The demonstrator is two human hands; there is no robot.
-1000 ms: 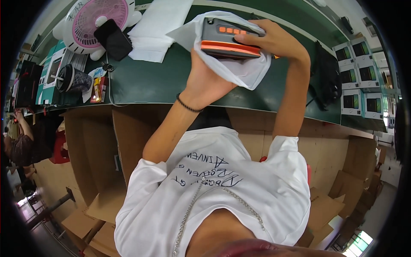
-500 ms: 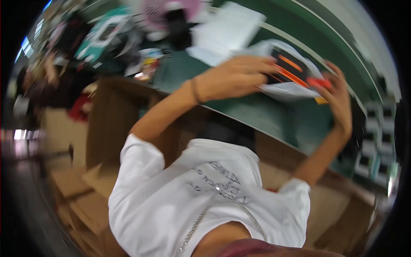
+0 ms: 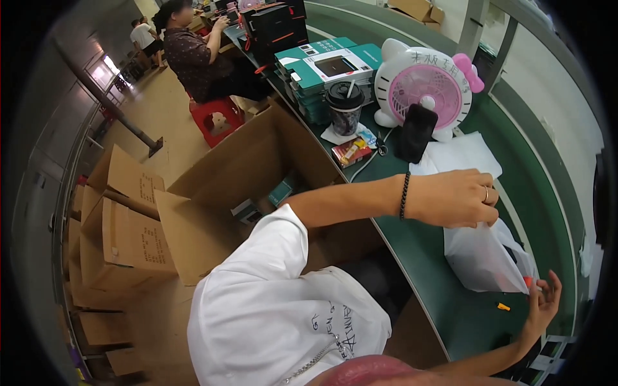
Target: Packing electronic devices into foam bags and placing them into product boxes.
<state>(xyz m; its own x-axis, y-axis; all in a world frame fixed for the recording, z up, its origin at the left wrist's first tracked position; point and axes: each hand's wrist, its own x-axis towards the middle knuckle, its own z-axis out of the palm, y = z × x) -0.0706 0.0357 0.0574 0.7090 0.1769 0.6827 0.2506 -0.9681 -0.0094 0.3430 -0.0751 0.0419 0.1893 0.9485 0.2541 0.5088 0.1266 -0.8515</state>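
Observation:
A white plastic bag [image 3: 476,257] hangs over the green workbench, stretched between my hands. My left hand [image 3: 454,198] is closed on its upper edge, knuckles up. At the bag's lower right corner is my right hand [image 3: 544,305], thumb and fingers pinching the edge while one finger points up. A small red piece [image 3: 528,282] shows beside the right thumb. Something dark shows through the bag's opening, mostly hidden by the plastic. A small yellow-orange piece [image 3: 503,307] lies on the bench below the bag.
White sheets [image 3: 460,156] lie beyond my left hand. Behind them stand a phone [image 3: 417,134], a pink-and-white fan [image 3: 425,90], a lidded cup [image 3: 344,112] and stacked teal boxes [image 3: 328,64]. A large open carton [image 3: 225,174] stands left of the bench. Another person [image 3: 196,55] sits farther along.
The view has swung left and sharpened. The black-and-orange item seen in the bag is now mostly covered by plastic. My right hand has moved down to the bag's lower corner.

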